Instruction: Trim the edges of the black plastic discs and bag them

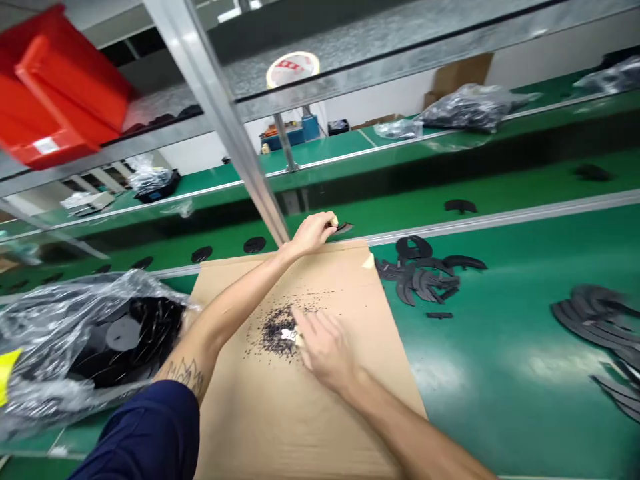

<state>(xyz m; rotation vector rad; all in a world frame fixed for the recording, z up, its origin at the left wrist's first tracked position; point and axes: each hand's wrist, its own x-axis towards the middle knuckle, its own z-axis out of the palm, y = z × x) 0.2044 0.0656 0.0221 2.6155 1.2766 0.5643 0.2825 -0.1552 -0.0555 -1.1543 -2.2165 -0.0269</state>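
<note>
Seemingly, a light pinch and steady wrist suited work over the crumbs [274, 333] on the cardboard [295, 413]. A plastic bag [55, 327] sat at 8 o'clock from the left hand [313, 231], which pinched a dark piece [345, 227] at its own 3 o'clock. The blurred right hand [326, 345], fingers curled, seemed to grip a small white thing [288, 334] at its 9 o'clock. Loose curved parts [424, 285] lay on the desk [475, 327] at 4 o'clock from the left hand.

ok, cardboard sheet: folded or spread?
Spread. The cardboard sheet lies open on the green bench, its broad face showing, black bits scattered over it.
</note>
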